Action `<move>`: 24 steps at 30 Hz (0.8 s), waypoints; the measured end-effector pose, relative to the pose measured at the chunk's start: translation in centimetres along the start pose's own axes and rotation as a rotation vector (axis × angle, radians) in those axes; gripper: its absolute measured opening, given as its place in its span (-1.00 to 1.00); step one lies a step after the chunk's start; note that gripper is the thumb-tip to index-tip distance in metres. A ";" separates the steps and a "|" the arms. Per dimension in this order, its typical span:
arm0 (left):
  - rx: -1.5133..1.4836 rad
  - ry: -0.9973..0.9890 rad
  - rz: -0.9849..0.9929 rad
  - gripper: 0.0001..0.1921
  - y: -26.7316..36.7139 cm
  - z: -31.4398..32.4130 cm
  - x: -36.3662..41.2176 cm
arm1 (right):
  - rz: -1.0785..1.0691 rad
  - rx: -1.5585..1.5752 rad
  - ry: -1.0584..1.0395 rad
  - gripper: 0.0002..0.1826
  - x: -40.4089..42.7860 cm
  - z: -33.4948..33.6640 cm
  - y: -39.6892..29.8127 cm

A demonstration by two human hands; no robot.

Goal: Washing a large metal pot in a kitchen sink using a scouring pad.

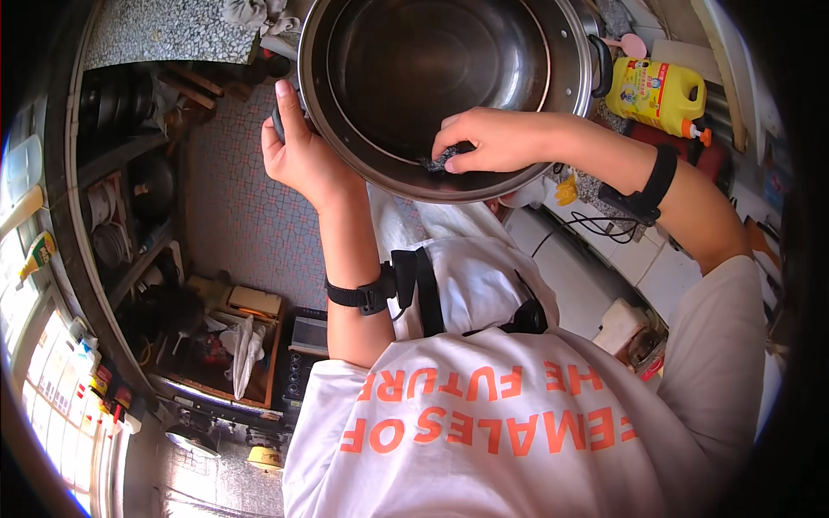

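A large round metal pan point(427, 58) with riveted black side handles fills the top middle of the view, its inside dark and partly shiny. My left hand point(298, 142) grips the handle on the pan's left side, thumb up beside the rim. Inside the pan, against the lower wall, my right hand point(473, 139) pinches a dark, crumpled scouring pad point(440, 160) between thumb and fingers. The right handle point(602, 67) is free of any hand. Black straps circle both my forearms.
To the right lie a yellow detergent jug point(654, 94) with an orange pump and a pink scoop point(633, 46). A black cable point(596, 223) loops over the white tiles. Shelves point(123, 155) with cookware stand at left; a terrazzo counter point(175, 32) is at upper left.
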State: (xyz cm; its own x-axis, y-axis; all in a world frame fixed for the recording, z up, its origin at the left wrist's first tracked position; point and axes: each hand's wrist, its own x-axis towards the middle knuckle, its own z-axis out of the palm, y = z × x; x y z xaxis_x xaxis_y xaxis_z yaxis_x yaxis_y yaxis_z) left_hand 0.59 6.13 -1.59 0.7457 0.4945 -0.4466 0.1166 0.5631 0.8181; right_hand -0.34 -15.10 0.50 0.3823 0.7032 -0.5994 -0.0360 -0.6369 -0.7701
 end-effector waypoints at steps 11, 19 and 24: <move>0.018 0.012 -0.007 -0.78 0.1 0.2 0.1 | 0.138 0.083 0.068 -0.71 0.2 0.4 -0.2; 0.022 0.027 -0.005 -0.79 0.2 0.2 0.2 | 0.058 0.157 0.186 -0.80 0.0 1.7 0.2; 0.032 0.021 0.001 -0.80 0.1 0.1 0.2 | 0.064 0.103 0.206 -0.82 -0.2 1.6 -0.1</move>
State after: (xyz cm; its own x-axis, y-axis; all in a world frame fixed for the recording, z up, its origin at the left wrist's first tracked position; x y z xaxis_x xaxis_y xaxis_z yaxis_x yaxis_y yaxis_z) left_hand 0.82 6.28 -1.57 0.7320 0.5091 -0.4528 0.1368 0.5412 0.8297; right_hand -1.89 -14.66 0.32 0.5563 0.5764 -0.5986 -0.1566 -0.6348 -0.7567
